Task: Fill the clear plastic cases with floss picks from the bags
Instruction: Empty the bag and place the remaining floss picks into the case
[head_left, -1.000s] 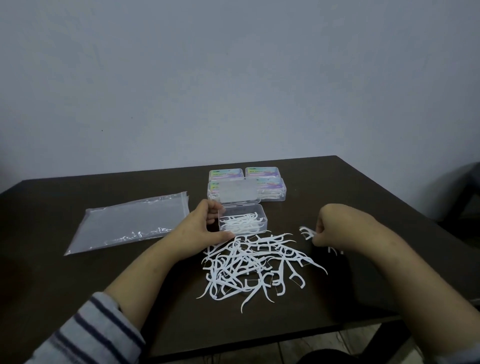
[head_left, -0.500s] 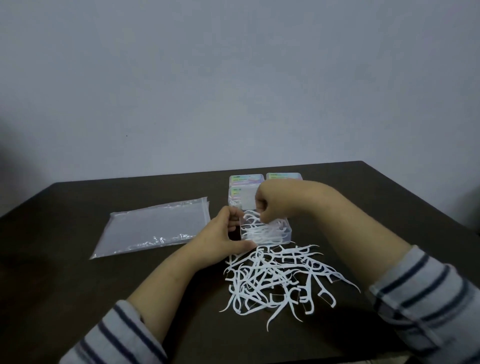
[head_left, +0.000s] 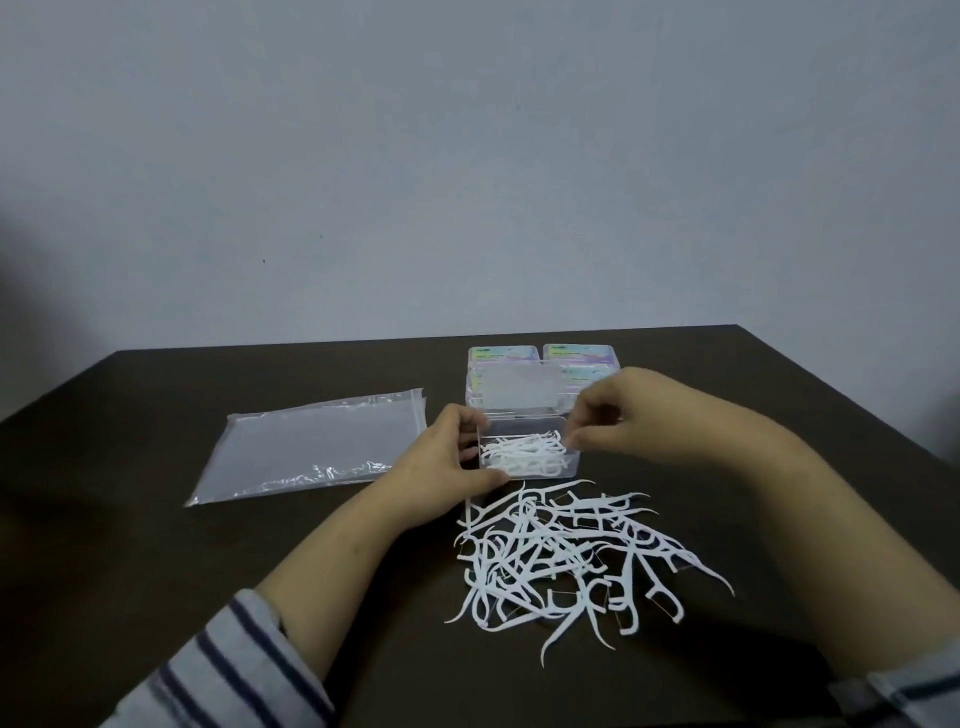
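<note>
Floss picks (head_left: 566, 556) white, centre of frame. Surface (head_left: 130, 571) dark brown. Open case (head_left: 527, 447) clear; closed cases (head_left: 579, 354) behind with pastel rainbow labels (text unreadable). Bag (head_left: 311, 449) transparent. Sleeve (head_left: 234, 675) grey, navy stripes. Wall (head_left: 467, 156) pale grey-blue.

Case labels (head_left: 501, 355) too blurred to read

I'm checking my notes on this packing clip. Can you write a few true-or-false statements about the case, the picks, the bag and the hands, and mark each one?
1. The open clear case already holds floss picks. True.
2. The left hand grips the plastic bag. False: it holds the case; the bag lies flat, apart from it.
3. Loose floss picks lie on the table nearer the person than the case. True.
4. The right hand rests on the loose pile. False: it is at the case's right edge.
</note>
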